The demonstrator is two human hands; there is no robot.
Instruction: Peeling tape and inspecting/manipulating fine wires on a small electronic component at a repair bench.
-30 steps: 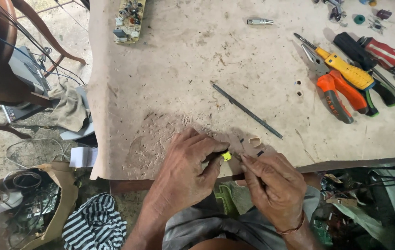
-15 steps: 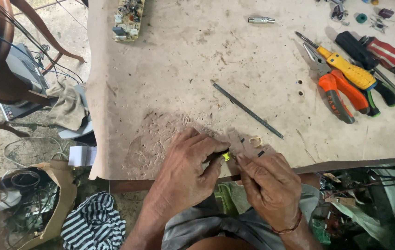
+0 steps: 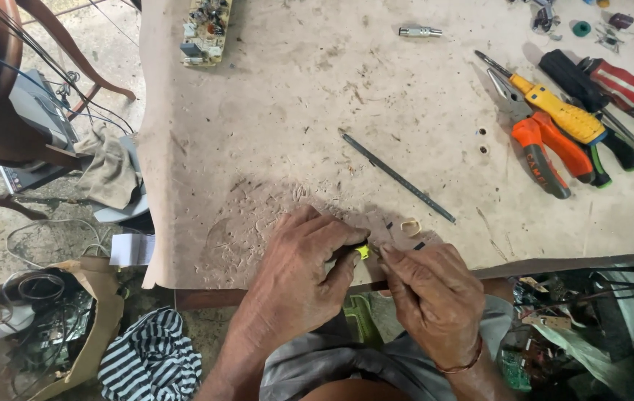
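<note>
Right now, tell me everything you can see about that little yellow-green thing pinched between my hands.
The small yellow-green piece shows only as a bright tip; the rest is hidden by fingers. It looks like plastic, though its shape is too small to tell. It sits at the near edge of the worn tabletop, held between the left hand and the right hand, whose fingertips meet around it. It appears slightly above the table surface.
</note>
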